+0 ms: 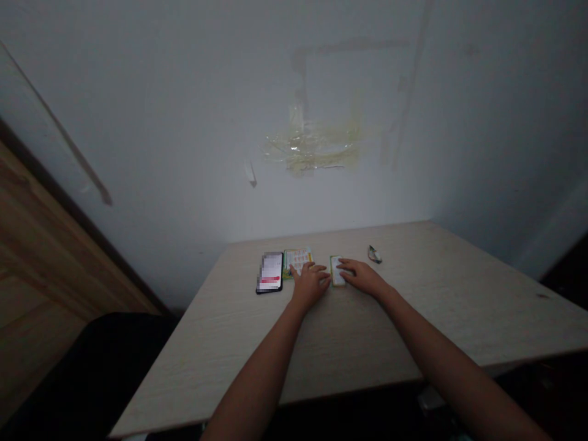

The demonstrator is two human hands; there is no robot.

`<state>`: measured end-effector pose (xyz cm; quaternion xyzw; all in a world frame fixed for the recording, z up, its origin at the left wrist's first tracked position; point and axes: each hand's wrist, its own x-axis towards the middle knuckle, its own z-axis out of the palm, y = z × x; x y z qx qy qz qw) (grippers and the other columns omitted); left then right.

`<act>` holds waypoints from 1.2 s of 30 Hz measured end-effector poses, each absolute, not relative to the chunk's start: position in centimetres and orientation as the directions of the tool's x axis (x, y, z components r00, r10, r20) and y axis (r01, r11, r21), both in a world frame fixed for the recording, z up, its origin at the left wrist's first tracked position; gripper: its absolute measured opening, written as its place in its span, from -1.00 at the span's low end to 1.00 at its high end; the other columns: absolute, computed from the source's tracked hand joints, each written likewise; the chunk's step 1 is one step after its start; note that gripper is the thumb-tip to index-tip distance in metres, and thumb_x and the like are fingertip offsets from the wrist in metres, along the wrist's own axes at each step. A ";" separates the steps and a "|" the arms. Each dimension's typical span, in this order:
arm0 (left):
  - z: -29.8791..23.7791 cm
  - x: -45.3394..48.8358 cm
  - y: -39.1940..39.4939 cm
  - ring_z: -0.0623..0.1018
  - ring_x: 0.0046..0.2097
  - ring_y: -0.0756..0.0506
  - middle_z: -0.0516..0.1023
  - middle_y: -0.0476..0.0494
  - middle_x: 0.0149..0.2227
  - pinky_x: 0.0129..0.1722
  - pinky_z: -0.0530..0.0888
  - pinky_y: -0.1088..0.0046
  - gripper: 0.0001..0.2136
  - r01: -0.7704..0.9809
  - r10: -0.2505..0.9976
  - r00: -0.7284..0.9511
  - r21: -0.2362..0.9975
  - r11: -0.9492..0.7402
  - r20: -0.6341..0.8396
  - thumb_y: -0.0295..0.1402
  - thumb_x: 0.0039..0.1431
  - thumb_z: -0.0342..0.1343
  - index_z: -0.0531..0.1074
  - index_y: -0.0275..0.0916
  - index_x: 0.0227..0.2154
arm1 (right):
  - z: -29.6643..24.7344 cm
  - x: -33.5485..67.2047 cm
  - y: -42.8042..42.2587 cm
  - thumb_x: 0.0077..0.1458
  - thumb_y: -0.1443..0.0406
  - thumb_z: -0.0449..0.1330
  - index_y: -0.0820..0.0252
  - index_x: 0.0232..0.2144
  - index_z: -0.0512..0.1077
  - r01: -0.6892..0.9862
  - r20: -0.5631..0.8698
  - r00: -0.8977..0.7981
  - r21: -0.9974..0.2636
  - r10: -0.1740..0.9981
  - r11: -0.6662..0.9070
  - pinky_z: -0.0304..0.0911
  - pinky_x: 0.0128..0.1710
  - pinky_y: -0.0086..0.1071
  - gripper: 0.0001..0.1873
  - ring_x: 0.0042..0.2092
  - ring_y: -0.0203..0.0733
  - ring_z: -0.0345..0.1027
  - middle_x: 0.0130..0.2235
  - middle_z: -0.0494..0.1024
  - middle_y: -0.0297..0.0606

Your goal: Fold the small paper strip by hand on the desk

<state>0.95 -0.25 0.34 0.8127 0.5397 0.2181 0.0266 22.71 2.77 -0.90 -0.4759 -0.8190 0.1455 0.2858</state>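
- Green edging frames the small card [336, 279], which lies flat on the pale table [482, 294] and serves here as the clock's centre, with twelve towards the wall [184, 153].
- Right hand [362, 275] comes in from three o'clock, its fingers spread across the card's near-right half and not closed around it. How hard they press, I cannot tell. For steady handling, light contact from several fingertips seems better than one hard point, since something this thin would likely slide or bow.
- Left hand [313, 283] rests at nine o'clock, fingers loose and apart, with nothing gripped. Its inner fingertips sit just beside the card's left edge; whether they touch is too small to judge. Its outer fingers reach over the printed leaflet [297, 256] at ten o'clock, so a careful lift of that side would avoid dragging the paper.
- With a hand on either side, low wrists and matched pressure from three and nine should suit squaring or steadying the card.
- Phone [269, 272], screen lit, lies at nine o'clock beyond the left hand, just beside the leaflet; elbow-led sweeps that way could nudge both.
- Crumpled wrapper [374, 254] lies at two o'clock, apart from the right hand.
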 end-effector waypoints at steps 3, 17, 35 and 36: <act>0.6 1.0 -0.4 0.25 0.24 -0.26 0.49 0.05 0.11 0.17 -0.21 -0.48 -0.79 0.869 0.894 0.326 0.274 -0.411 0.306 -0.12 0.26 0.04 0.56 0.12 -0.18 | -1.0 22.8 2.7 0.16 0.23 0.14 0.16 0.02 0.49 0.685 0.351 -0.394 -0.504 0.850 0.526 0.11 0.25 -0.15 -0.62 0.21 -0.08 0.27 0.19 0.40 -0.10; 0.8 1.0 -0.6 0.24 0.23 -0.31 0.49 0.05 0.11 0.17 -0.24 -0.48 -0.80 0.877 0.916 0.269 0.316 -0.361 0.298 -0.11 0.22 0.09 0.58 0.13 -0.18 | -1.3 22.3 2.8 0.21 0.21 0.12 0.16 0.03 0.48 0.725 0.381 -0.436 -0.387 0.815 0.569 0.13 0.23 -0.14 -0.62 0.21 -0.07 0.26 0.19 0.39 -0.09; 0.7 1.0 -0.5 0.24 0.23 -0.30 0.49 0.04 0.11 0.22 -0.20 -0.40 -0.80 0.882 0.913 0.268 0.303 -0.361 0.307 -0.11 0.22 0.08 0.58 0.15 -0.19 | -1.0 22.2 2.8 0.24 0.21 0.07 0.09 0.04 0.49 0.756 0.357 -0.487 -0.284 0.797 0.589 0.14 0.21 -0.16 -0.63 0.20 -0.06 0.27 0.20 0.38 -0.11; 0.6 1.0 -0.5 0.24 0.23 -0.31 0.49 0.04 0.11 0.21 -0.20 -0.41 -0.80 0.881 0.912 0.270 0.302 -0.363 0.308 -0.12 0.22 0.08 0.58 0.15 -0.19 | -0.9 22.1 2.8 0.25 0.21 0.06 0.09 0.04 0.48 0.758 0.354 -0.488 -0.282 0.798 0.588 0.14 0.21 -0.16 -0.63 0.20 -0.06 0.27 0.20 0.38 -0.11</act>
